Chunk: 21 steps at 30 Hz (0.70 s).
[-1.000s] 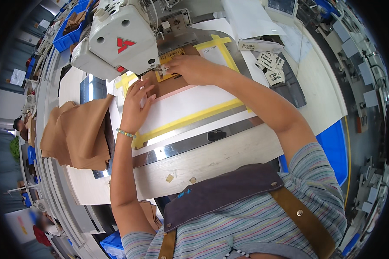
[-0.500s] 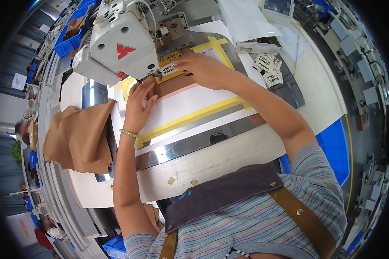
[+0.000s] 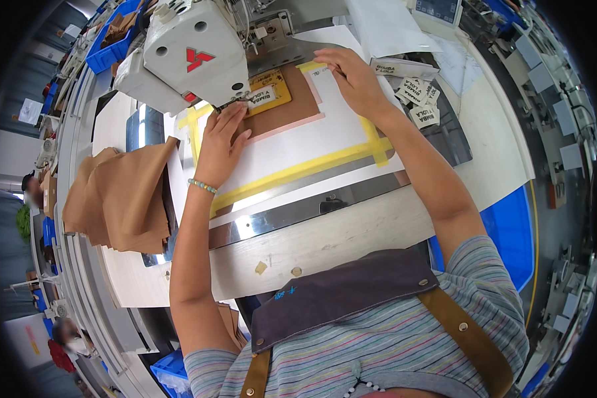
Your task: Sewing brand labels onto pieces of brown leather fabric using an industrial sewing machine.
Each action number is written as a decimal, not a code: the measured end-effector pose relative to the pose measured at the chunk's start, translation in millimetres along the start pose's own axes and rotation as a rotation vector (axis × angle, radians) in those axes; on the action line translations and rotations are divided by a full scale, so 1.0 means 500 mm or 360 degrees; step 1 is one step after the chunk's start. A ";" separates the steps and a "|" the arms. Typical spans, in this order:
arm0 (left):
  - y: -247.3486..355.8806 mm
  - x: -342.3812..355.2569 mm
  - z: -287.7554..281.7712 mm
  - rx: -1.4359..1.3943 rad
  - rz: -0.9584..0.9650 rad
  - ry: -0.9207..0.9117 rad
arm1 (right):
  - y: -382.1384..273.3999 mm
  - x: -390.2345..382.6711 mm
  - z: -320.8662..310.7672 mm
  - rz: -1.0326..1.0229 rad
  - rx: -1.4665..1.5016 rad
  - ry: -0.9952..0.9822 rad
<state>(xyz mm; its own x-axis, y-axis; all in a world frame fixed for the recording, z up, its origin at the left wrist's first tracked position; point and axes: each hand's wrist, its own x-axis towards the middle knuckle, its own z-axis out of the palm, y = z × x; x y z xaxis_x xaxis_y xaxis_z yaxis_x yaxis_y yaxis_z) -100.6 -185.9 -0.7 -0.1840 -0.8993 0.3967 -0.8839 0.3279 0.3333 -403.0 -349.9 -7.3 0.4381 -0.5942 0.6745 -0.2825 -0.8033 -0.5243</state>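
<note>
Under the head of a white sewing machine (image 3: 189, 56) lies a flat brown piece (image 3: 292, 119) on a white sheet edged with yellow tape. On the brown piece sits a yellow template (image 3: 282, 91) with a white printed label (image 3: 261, 97) in its window. My left hand (image 3: 220, 147) is open, its fingers stretched out, fingertips on the brown piece's left edge beside the template. My right hand (image 3: 361, 86), fingers loosely bent and nothing seen in them, is above the white sheet's right side, apart from the template.
Stacked brown pieces (image 3: 123, 199) droop at the left of the table. Several loose white labels (image 3: 418, 96) lie at the right near a small screen (image 3: 438, 9). A blue bin (image 3: 511, 232) stands below the table's right edge, another (image 3: 113, 40) at the far left.
My right hand has moved right, off the template and brown piece, uncovering both. My left hand stays at the brown piece's left edge.
</note>
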 end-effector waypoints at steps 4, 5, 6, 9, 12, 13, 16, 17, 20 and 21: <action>-0.006 -0.007 0.003 0.0136 0.0070 -0.0005 | -0.013 0.002 -0.002 -0.0066 -0.0010 -0.0052; -0.008 -0.008 0.004 0.0151 0.0080 0.0015 | -0.014 0.002 -0.002 -0.0029 -0.0021 -0.0065; -0.008 -0.009 0.006 0.0165 0.0075 -0.0019 | -0.015 0.002 -0.003 -0.0020 -0.0013 -0.0069; -0.008 -0.012 0.008 0.0138 0.0017 -0.0101 | -0.014 0.002 -0.004 -0.0024 0.0004 -0.0070; -0.004 -0.011 0.005 0.0305 0.0149 -0.0108 | -0.011 0.001 -0.003 -0.0020 0.0015 -0.0085; -0.003 -0.011 0.003 0.0296 0.0129 -0.0161 | -0.010 0.001 -0.003 -0.0031 0.0034 -0.0099; -0.002 -0.007 -0.005 0.0339 0.0135 -0.0241 | -0.010 0.001 0.000 -0.0017 0.0014 -0.0131; -0.001 -0.005 -0.008 0.0382 0.0160 -0.0231 | -0.010 0.001 0.001 -0.0016 0.0016 -0.0135; -0.001 0.000 -0.013 0.0499 0.0238 -0.0247 | -0.013 0.000 0.003 -0.0024 0.0021 -0.0137; -0.001 0.001 -0.014 0.0513 0.0232 -0.0285 | -0.014 0.000 0.003 -0.0011 0.0035 -0.0139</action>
<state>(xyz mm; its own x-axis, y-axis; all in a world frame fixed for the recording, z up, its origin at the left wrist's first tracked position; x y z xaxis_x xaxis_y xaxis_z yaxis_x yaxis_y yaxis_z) -97.3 -184.4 5.4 -0.3642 -0.8957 0.2551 -0.9275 0.3737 -0.0124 -399.8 -344.1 -4.4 0.5132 -0.5822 0.6306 -0.2606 -0.8057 -0.5319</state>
